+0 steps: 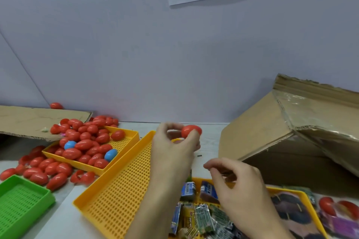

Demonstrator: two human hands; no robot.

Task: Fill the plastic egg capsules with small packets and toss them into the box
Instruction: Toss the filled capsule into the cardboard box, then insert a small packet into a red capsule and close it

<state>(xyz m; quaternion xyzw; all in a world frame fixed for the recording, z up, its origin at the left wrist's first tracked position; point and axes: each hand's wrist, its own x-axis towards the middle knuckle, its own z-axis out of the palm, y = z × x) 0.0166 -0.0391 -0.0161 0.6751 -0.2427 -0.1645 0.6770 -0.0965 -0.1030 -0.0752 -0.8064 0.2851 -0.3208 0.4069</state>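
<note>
Red egg capsule (191,131) sits mid-frame, pinched by the left hand (172,147). Right hand (236,182), fingers curled, seems empty. Snap it tight, then toss gently into the box (272,132) at right.

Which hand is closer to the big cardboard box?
The right hand. It hovers over the packets just in front of the cardboard box. The left hand holds a red egg farther left, above the yellow tray.

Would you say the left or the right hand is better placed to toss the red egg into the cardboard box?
Left. The left hand already holds the red egg in its fingers, level with the cardboard box; the right hand hovers over the packets.
</note>
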